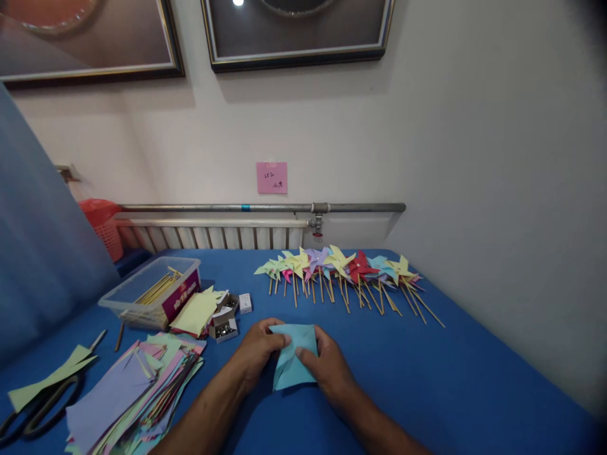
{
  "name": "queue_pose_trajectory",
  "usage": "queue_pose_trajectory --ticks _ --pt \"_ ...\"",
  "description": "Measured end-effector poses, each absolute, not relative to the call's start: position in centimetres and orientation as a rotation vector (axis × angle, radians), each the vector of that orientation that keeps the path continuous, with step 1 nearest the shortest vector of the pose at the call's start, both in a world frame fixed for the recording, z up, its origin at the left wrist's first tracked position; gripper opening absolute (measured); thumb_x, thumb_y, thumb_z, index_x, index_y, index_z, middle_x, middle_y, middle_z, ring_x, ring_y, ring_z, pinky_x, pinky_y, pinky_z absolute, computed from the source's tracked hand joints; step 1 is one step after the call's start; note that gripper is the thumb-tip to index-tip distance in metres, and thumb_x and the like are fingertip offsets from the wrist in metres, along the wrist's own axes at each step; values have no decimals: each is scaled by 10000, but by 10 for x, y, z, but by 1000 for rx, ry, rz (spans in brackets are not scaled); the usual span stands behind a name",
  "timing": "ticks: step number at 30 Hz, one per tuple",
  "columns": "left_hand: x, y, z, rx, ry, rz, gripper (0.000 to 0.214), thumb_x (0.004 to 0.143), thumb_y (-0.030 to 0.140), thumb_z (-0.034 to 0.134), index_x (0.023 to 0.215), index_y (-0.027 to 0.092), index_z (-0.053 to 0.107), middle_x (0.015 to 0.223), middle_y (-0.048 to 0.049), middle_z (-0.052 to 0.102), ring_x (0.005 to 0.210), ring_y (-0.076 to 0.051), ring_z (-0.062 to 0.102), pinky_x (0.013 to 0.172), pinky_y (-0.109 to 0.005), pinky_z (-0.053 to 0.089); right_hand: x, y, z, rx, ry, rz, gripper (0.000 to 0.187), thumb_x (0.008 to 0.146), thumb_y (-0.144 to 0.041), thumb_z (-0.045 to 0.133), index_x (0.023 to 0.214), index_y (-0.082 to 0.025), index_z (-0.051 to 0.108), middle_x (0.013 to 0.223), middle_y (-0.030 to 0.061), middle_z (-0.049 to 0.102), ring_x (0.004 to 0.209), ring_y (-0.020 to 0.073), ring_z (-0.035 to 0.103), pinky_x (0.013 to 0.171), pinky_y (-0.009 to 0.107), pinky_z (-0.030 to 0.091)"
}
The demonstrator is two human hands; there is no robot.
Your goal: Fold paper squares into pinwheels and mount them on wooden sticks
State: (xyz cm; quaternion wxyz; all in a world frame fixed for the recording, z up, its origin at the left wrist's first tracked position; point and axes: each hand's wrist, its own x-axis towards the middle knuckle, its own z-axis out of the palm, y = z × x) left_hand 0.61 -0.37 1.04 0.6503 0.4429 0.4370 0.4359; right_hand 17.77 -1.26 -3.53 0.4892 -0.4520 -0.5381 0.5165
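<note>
A square sheet of light blue paper (294, 366) is held up between my two hands above the blue table. My left hand (258, 351) pinches its left side, thumb on top. On the right edge, my right hand (329, 366) grips the sheet with its thumb lying across the face. Creases or cuts run over the paper, though I cannot tell which. Left of my hands sit small open boxes of metal pins (224, 328) and a stack of pale yellow paper (198, 312).
Finished paper pinwheels (339, 262) on sticks lie in a row at the back right. A clear plastic box (142, 294) of sticks stands back left. Piled coloured paper (111, 395) and black-handled scissors (52, 404) are front left. A radiator (213, 234) runs along the wall.
</note>
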Motion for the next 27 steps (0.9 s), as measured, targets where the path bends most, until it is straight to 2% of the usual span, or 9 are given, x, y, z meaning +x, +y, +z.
queue_pose_trajectory --ticks 4,8,12,17,27 --pt "2 -3 16 1018 1036 997 346 567 347 822 826 151 701 620 10 623 554 -123 511 576 -260 372 178 -16 -32 -1192 -1412 1173 182 744 -282 691 911 -219 655 775 -20 672 704 182 603 643 272 487" --pt "-4 1 19 1088 1059 1018 342 595 395 812 814 163 690 648 14 623 596 -139 548 611 -269 424 178 -19 -26 -1210 -1465 1172 164 746 -257 665 904 -226 637 764 -32 653 681 170 578 630 264 460" --pt "-10 1 20 1296 1076 896 302 570 305 797 814 163 690 695 12 646 644 -144 551 640 -268 408 177 -23 -22 -1195 -1536 1168 165 748 -217 639 913 -222 634 763 -39 646 685 165 578 633 259 448" --pt "-13 -2 19 1462 1055 756 278 575 165 660 850 161 701 748 30 639 678 -132 521 655 -256 384 178 -26 -21 -1202 -1633 1128 207 765 -191 615 967 -220 650 801 -30 667 733 178 609 667 269 447" --pt "-17 0 21 1487 1071 663 306 578 168 725 881 168 687 795 35 637 750 -148 534 708 -259 413 179 -26 -15 -1227 -1632 1127 184 776 -207 600 957 -214 633 804 -34 645 740 178 602 664 273 442"
